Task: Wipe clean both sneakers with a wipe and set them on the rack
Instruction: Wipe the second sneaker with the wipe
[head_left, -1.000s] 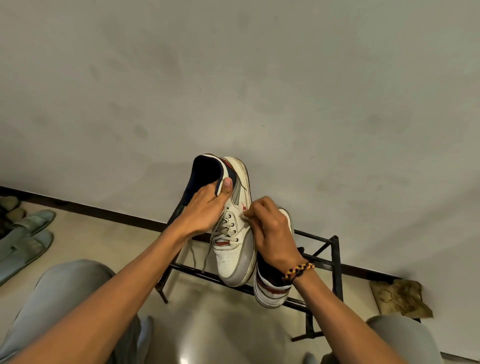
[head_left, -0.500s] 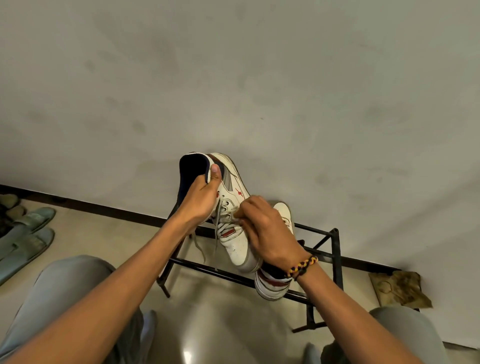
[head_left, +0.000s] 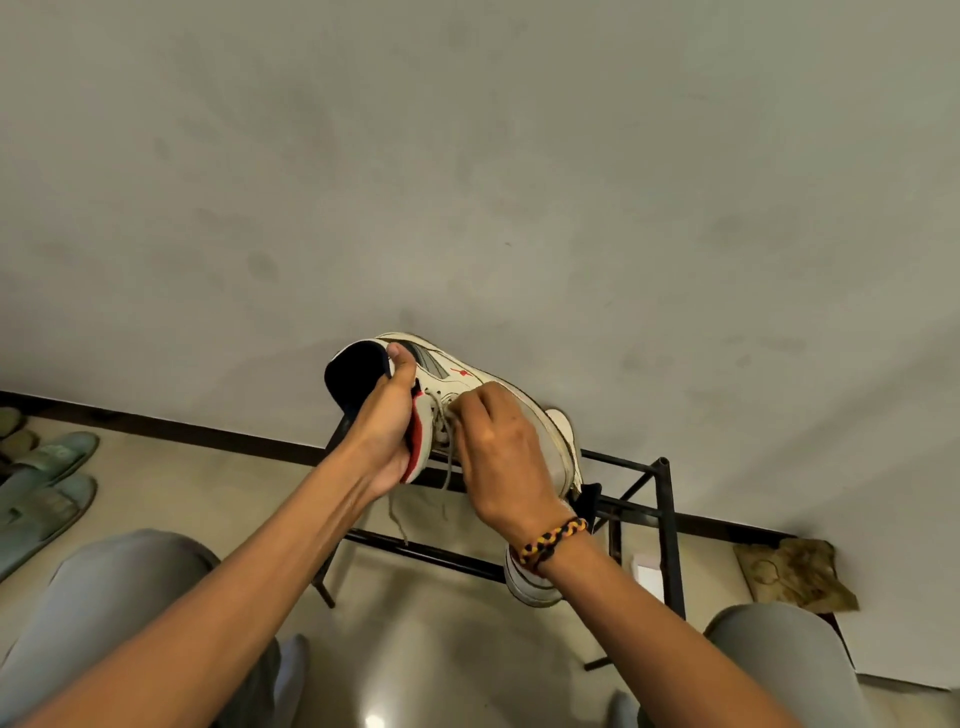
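Now gripping a white sneaker by its heel with the left hand, right hand pinching its laces above the black rack.

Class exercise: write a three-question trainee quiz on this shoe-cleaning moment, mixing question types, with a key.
1. True or false: the left hand grips the raised white leather sneaker with red trim at its collar.
2. The right hand works at the raised sneaker's: A) sole B) laces C) heel tab
3. Fill in: the second white sneaker rests on the black metal ____.

Key: 1 true; 2 B; 3 rack.
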